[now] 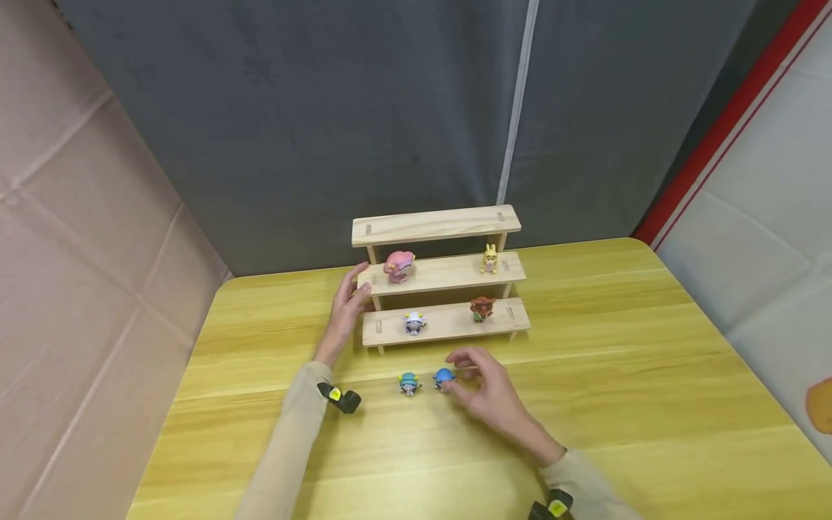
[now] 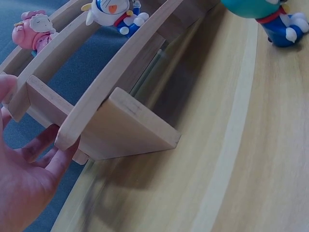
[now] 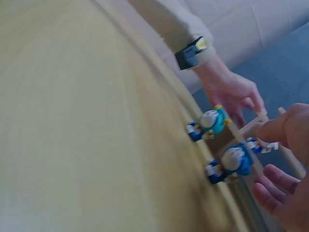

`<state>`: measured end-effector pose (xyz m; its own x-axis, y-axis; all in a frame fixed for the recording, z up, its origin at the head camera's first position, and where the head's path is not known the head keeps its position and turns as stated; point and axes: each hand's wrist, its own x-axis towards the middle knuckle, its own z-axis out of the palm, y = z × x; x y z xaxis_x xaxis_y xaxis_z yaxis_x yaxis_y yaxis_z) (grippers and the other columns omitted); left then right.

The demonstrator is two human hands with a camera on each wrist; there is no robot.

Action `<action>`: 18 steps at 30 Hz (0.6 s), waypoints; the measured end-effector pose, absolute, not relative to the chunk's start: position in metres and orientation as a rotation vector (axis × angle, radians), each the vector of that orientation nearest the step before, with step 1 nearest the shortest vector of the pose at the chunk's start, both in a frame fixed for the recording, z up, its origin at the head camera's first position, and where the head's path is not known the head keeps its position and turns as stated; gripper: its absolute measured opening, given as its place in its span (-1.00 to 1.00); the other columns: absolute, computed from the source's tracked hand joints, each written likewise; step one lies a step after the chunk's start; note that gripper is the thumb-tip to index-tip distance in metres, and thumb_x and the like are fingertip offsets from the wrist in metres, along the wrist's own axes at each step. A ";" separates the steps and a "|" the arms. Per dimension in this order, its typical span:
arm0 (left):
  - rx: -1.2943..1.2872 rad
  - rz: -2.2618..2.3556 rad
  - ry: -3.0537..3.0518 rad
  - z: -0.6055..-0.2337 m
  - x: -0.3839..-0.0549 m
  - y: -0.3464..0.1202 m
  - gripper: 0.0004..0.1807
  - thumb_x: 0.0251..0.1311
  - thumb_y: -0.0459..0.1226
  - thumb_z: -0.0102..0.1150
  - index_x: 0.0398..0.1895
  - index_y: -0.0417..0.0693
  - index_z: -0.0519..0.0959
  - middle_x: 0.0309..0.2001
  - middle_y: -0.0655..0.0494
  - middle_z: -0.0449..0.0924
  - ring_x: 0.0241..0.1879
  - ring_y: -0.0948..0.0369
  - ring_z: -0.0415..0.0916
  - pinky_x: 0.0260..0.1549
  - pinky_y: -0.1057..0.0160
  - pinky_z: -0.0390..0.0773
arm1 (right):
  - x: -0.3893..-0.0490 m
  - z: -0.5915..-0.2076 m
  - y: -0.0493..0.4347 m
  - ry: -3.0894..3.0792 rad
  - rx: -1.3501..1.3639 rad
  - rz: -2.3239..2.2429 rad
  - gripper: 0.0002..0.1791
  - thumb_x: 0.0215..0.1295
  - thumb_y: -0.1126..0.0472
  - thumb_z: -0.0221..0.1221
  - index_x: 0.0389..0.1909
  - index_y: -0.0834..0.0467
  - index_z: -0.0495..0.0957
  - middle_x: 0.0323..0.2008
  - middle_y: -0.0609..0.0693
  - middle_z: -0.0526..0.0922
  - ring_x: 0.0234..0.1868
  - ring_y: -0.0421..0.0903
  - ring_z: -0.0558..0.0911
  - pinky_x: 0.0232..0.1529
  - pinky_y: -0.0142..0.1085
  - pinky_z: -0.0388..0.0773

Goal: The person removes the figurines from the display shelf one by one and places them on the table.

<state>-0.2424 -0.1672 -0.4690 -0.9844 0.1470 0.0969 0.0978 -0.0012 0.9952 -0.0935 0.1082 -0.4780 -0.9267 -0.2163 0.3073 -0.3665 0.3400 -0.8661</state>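
The blue figurine (image 1: 444,379) stands upright on the table (image 1: 617,347), nearer than the wooden stand (image 1: 448,319). The right hand (image 1: 490,393) comes in from its right, thumb on the near side and fingers arched beyond, so the figurine lies within their spread. The fingers are parted and grasp nothing: the right wrist view shows a gap between them and the figurine. This loose cupping probably leaves room to close without tipping so small a thing.

Just left of it, the teal figurine (image 1: 408,384) also stands upright, far enough apart to leave the fingers space. Beyond this pair, the left hand (image 1: 341,310) grips the stand's left end, its digits bent around the middle and lowest boards, likely to steady so light a frame. Holding it from the side keeps that arm out of the right hand's way.

On the lowest board, the white-capped figurine (image 1: 414,323) stands left and the brown figurine (image 1: 482,309) right. On the middle board, the pink figurine (image 1: 399,266) is at the left, near the gripping hand, and the yellow figurine (image 1: 490,258) at the right; the wide spacing seems to keep each one visible. The tiers rise towards the dark curtain (image 1: 325,130) at the far side, so farther figurines clear nearer ones.
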 end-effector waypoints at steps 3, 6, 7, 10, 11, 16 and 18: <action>0.269 2.199 2.188 -0.468 -0.241 -0.167 -0.43 0.56 -0.20 -0.08 0.58 0.06 0.17 0.31 -0.25 0.32 0.13 0.10 0.42 0.25 -0.20 0.43 | -0.095 -0.470 0.112 -2.403 0.584 1.616 -0.56 0.06 0.45 0.44 -0.01 0.24 0.57 -0.06 0.18 0.66 -0.05 0.15 0.66 -0.06 -0.02 0.70; 0.272 2.210 2.192 -0.468 -0.240 -0.167 -0.43 0.55 -0.19 -0.06 0.57 0.05 0.19 0.31 -0.24 0.32 0.14 0.08 0.42 0.23 -0.21 0.44 | -0.096 -0.460 0.116 -2.380 0.580 1.604 -0.56 0.09 0.41 0.44 0.00 0.21 0.57 -0.06 0.15 0.66 -0.04 0.04 0.66 -0.09 -0.06 0.70; 0.270 2.209 2.195 -0.468 -0.240 -0.167 -0.43 0.55 -0.19 -0.06 0.57 0.05 0.19 0.32 -0.23 0.32 0.14 0.08 0.43 0.23 -0.19 0.45 | -0.097 -0.457 0.117 -2.374 0.576 1.602 -0.56 0.09 0.40 0.44 0.01 0.21 0.57 -0.05 0.12 0.66 -0.04 -0.01 0.66 -0.09 -0.07 0.71; 0.264 2.201 2.206 -0.468 -0.240 -0.166 -0.43 0.54 -0.19 -0.06 0.56 0.05 0.19 0.32 -0.23 0.33 0.14 0.08 0.44 0.21 -0.15 0.48 | -0.099 -0.448 0.121 -2.353 0.567 1.600 -0.57 0.11 0.38 0.44 0.00 0.18 0.57 -0.06 0.03 0.66 -0.03 -0.14 0.64 -0.11 -0.13 0.71; 0.263 2.201 2.208 -0.468 -0.240 -0.166 -0.43 0.54 -0.19 -0.06 0.56 0.04 0.19 0.32 -0.22 0.33 0.14 0.08 0.44 0.21 -0.15 0.48 | -0.099 -0.445 0.122 -2.340 0.573 1.603 -0.58 0.11 0.38 0.44 0.00 0.19 0.56 -0.06 0.01 0.66 -0.03 -0.16 0.64 -0.12 -0.15 0.71; 0.269 2.209 2.203 -0.469 -0.240 -0.165 -0.44 0.54 -0.20 -0.06 0.56 0.05 0.20 0.31 -0.24 0.33 0.15 0.04 0.42 0.23 -0.20 0.45 | -0.102 -0.433 0.128 -2.259 0.629 1.605 -0.58 0.11 0.47 0.41 0.00 0.28 0.54 -0.06 0.08 0.66 -0.05 -0.17 0.67 -0.14 -0.27 0.71; 0.270 2.206 2.205 -0.470 -0.241 -0.166 -0.44 0.54 -0.19 -0.06 0.55 0.07 0.20 0.32 -0.24 0.33 0.17 0.02 0.41 0.23 -0.20 0.44 | -0.103 -0.428 0.131 -2.243 0.624 1.605 -0.56 0.09 0.50 0.41 0.00 0.30 0.54 -0.05 0.09 0.66 -0.06 -0.17 0.68 -0.14 -0.29 0.71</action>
<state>-0.2407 -0.1658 -0.4696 -0.9851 0.1288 0.1141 0.1140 -0.0078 0.9934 -0.1029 0.1312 -0.4283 -0.8562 -0.1661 0.4892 -0.5166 0.2765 -0.8103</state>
